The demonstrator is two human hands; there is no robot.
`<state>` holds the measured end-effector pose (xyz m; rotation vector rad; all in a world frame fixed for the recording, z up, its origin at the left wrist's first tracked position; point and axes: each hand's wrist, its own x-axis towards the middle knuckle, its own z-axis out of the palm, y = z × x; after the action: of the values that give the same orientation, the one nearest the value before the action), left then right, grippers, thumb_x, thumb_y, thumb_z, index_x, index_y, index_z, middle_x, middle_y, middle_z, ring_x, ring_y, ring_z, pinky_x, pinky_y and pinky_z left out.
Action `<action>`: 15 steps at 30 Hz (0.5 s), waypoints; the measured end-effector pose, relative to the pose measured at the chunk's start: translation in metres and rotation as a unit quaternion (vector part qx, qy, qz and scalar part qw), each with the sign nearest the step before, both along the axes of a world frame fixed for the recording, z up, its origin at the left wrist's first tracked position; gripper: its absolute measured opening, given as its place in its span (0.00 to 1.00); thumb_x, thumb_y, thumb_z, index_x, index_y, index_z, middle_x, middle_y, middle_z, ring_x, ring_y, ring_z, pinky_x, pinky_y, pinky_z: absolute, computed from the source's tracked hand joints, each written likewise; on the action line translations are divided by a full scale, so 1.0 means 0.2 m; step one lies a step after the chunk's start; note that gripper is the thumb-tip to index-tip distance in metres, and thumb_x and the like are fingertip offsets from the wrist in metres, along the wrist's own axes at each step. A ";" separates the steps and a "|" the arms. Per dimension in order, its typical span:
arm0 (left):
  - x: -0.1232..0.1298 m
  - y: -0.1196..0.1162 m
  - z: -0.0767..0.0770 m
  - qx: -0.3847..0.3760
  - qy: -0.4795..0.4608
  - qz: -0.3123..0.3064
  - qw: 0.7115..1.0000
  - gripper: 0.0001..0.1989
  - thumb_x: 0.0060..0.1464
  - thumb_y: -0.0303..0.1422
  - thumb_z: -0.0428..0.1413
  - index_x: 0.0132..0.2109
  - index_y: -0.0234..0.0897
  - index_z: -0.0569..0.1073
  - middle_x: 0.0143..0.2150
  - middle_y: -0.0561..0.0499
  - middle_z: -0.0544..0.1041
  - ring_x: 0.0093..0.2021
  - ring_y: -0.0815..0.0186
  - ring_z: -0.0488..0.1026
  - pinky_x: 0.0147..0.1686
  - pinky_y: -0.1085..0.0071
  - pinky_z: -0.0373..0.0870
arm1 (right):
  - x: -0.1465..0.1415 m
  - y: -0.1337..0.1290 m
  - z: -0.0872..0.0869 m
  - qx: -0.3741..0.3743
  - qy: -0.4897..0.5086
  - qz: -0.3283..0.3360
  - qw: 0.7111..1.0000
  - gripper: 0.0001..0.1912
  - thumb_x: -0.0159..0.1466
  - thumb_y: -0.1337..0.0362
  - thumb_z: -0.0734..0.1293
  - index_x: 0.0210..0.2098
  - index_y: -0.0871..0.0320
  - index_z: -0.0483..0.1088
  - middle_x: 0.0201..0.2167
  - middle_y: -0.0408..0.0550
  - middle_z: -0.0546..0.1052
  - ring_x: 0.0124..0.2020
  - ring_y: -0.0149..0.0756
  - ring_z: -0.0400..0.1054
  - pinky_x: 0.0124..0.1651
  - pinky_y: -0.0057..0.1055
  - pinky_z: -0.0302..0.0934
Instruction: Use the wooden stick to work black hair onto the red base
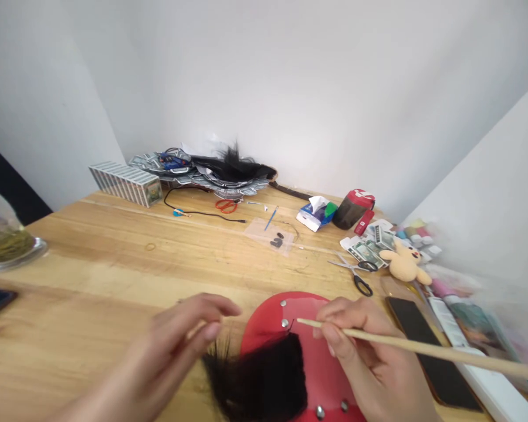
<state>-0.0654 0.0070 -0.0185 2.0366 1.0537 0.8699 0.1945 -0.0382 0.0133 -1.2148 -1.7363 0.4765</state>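
Note:
A round red board (264, 319) with silver studs lies at the front of the table. On it rests a black patch of hair (275, 375), its loose strands reaching left. My right hand (365, 346) pinches a thin wooden stick (391, 340), whose tip is just above the patch's upper edge, near a short dark thread. Left of the board, my left hand (185, 337) hovers by the loose strands, thumb and fingers apart, with nothing between them.
Scissors (355, 271), a dark phone (431, 351) and a plush toy (405, 262) lie to the right. Behind are a tissue pack (315, 214), a clear sheet (270, 234) with dark pieces, orange-handled scissors (227, 205) and a row of cases (127, 183).

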 end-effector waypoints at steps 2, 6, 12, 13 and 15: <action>0.12 0.01 0.04 0.022 -0.005 -0.104 0.994 0.09 0.65 0.30 0.47 0.48 0.48 0.69 0.53 0.57 0.75 0.51 0.68 0.73 0.48 0.79 0.67 | 0.00 0.00 0.01 0.054 -0.011 -0.005 0.998 0.08 0.64 0.72 0.62 0.35 0.51 0.67 0.28 0.40 0.71 0.33 0.30 0.71 0.35 0.22 0.65; 0.22 0.01 0.07 0.008 0.009 -0.201 0.980 0.11 0.65 0.28 0.46 0.50 0.45 0.68 0.57 0.55 0.73 0.54 0.70 0.71 0.51 0.79 0.66 | -0.02 0.01 0.07 0.151 -0.018 -0.015 0.988 0.13 0.61 0.78 0.62 0.36 0.53 0.67 0.29 0.40 0.73 0.34 0.29 0.72 0.38 0.22 0.67; 0.25 0.04 0.10 -0.019 -0.011 -0.200 0.979 0.08 0.66 0.29 0.46 0.41 0.41 0.70 0.57 0.51 0.71 0.58 0.67 0.67 0.55 0.75 0.63 | -0.06 0.07 0.18 0.162 0.051 0.027 0.985 0.11 0.61 0.77 0.63 0.35 0.54 0.67 0.28 0.40 0.72 0.30 0.30 0.73 0.32 0.24 0.68; 0.26 0.05 0.11 -0.026 -0.021 -0.201 0.979 0.08 0.66 0.29 0.46 0.39 0.40 0.70 0.56 0.52 0.72 0.57 0.67 0.67 0.55 0.75 0.63 | -0.07 0.08 0.20 0.172 0.073 0.023 0.982 0.10 0.61 0.77 0.63 0.35 0.54 0.67 0.27 0.40 0.72 0.29 0.30 0.72 0.31 0.25 0.69; 0.28 0.06 0.13 -0.043 -0.045 -0.207 0.976 0.08 0.66 0.30 0.47 0.39 0.41 0.70 0.52 0.53 0.74 0.54 0.67 0.69 0.54 0.74 0.63 | -0.09 0.08 0.25 0.204 0.107 -0.011 0.973 0.08 0.61 0.75 0.64 0.34 0.55 0.67 0.26 0.40 0.71 0.28 0.31 0.72 0.30 0.28 0.69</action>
<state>-0.0100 0.0184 0.0084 2.0193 0.5743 0.6772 0.1757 -0.0218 0.0640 -0.8540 -1.5383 0.2116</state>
